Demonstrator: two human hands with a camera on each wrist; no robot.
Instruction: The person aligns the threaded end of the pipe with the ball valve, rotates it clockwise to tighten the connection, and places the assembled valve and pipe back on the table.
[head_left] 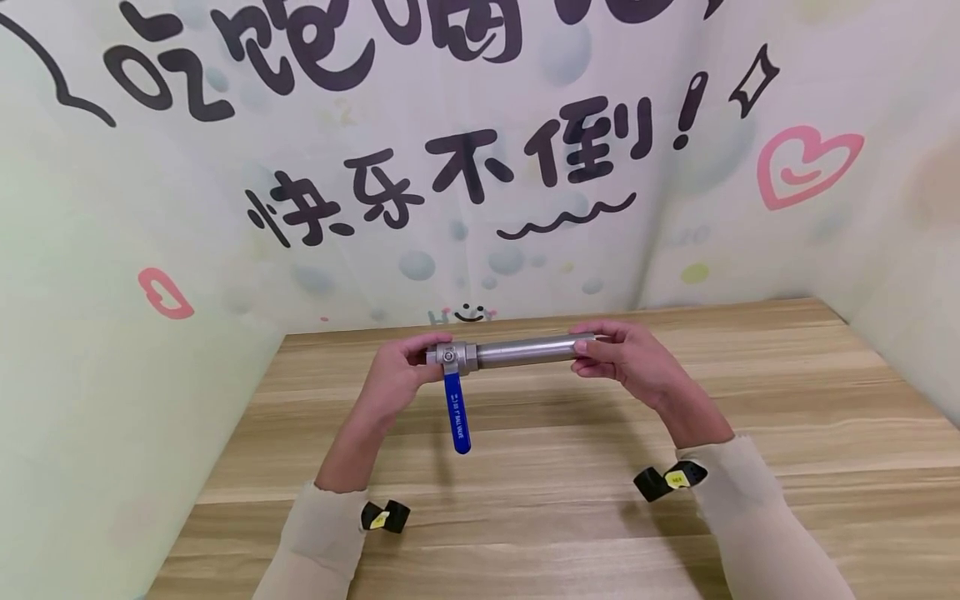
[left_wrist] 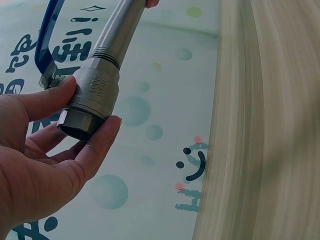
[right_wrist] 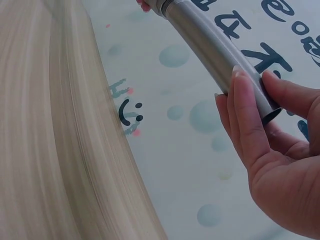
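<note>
At far left, a pink heart (head_left: 167,293) on the pale wall (head_left: 97,400). Next, a light left sleeve (head_left: 322,533), with a black device (head_left: 386,517) at the cuff. Then the left-hand grip (head_left: 392,379), clamped on a metal ball valve (head_left: 467,356) between thumb and fingers; in the left wrist view, "1000 WOG" raised on the body. Hanging from the valve toward the wearer, a blue lever (head_left: 456,412). Further right, a steel pipe (head_left: 525,351), joined to the valve, with several threads (left_wrist: 106,56) showing at the joint. Valve and pipe nearly level, held up above the wood-grain table (head_left: 517,500). At the pipe's free end, the right-hand grip (head_left: 637,362), pinched on it between thumb and fingers. Last, a light right sleeve (head_left: 757,517), similarly fitted with a black device.
</note>
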